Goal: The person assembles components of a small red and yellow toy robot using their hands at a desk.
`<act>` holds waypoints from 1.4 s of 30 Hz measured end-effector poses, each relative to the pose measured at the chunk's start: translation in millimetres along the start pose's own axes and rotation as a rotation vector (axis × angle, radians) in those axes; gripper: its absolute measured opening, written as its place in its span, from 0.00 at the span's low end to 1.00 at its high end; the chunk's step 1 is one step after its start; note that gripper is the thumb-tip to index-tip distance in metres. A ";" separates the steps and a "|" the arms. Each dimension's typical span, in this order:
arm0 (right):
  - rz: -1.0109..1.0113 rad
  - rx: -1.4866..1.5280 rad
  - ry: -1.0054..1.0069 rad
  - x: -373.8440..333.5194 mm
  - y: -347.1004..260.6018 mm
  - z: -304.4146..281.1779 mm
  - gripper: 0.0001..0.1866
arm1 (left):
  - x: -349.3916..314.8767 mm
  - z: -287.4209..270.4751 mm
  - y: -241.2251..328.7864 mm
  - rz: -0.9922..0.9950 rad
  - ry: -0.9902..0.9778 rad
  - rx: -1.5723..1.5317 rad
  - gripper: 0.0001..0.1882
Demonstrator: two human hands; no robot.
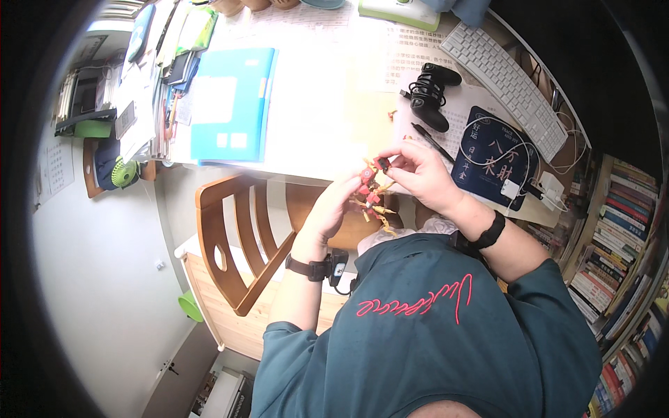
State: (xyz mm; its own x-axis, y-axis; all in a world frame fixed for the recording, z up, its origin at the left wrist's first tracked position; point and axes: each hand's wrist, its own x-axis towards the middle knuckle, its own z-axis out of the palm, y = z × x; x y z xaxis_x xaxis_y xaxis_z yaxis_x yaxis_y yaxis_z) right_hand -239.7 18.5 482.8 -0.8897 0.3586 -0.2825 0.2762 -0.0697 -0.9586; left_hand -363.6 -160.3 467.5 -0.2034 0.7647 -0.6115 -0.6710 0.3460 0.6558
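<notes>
A small red and gold toy figure (pixel 373 191) made of little blocks is held in front of my chest, just off the desk's near edge. My left hand (pixel 333 207) grips its lower body from the left side. My right hand (pixel 418 171) pinches the top part of the figure with thumb and fingers. Both wrists wear dark bands. Parts of the figure are hidden behind my fingers.
The white desk (pixel 313 132) carries a blue folder (pixel 233 104), a black game controller (pixel 431 94), a black pen (pixel 432 141), a dark mouse pad (pixel 491 157) and a white keyboard (pixel 505 76). A wooden chair (pixel 240 233) stands at the left. Bookshelves (pixel 617 230) fill the right.
</notes>
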 end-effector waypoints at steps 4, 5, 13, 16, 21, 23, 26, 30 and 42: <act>-0.064 0.042 0.040 0.6 1.6 0.4 0.14 | -0.1 7.8 9.6 -0.003 0.008 0.050 0.24; -0.062 0.049 0.026 0.8 1.1 -0.1 0.14 | -0.6 7.8 11.0 -0.023 0.010 0.083 0.24; -0.060 0.079 0.005 0.8 3.9 -2.3 0.15 | 2.1 11.9 10.8 -0.023 -0.011 0.068 0.26; -0.058 0.078 -0.031 0.4 4.5 -1.4 0.15 | 4.5 10.0 4.6 -0.003 -0.025 -0.099 0.26; -0.026 0.138 -0.018 1.1 9.2 0.4 0.18 | 9.7 2.9 -0.1 -0.059 -0.128 -0.200 0.27; -0.018 0.123 -0.020 0.7 8.7 -1.4 0.18 | 10.7 3.9 -0.1 -0.066 -0.124 -0.193 0.27; -0.009 0.098 -0.033 0.3 9.1 -4.4 0.18 | 11.7 7.7 0.2 -0.063 -0.116 -0.193 0.27; -0.008 0.091 -0.058 0.5 12.3 -7.0 0.18 | 12.8 11.6 2.1 -0.070 -0.097 -0.205 0.27; 0.169 0.281 -0.047 -7.8 35.8 -10.6 0.16 | 17.3 8.5 -1.3 -0.140 0.009 0.142 0.22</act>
State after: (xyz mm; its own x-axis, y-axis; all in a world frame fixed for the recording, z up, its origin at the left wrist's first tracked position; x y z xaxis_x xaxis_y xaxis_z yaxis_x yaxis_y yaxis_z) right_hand -219.0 23.0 451.0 -0.8573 0.2772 -0.4338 0.3165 -0.3807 -0.8688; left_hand -360.2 -142.9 459.8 -0.1217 0.6992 -0.7045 -0.5856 0.5224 0.6197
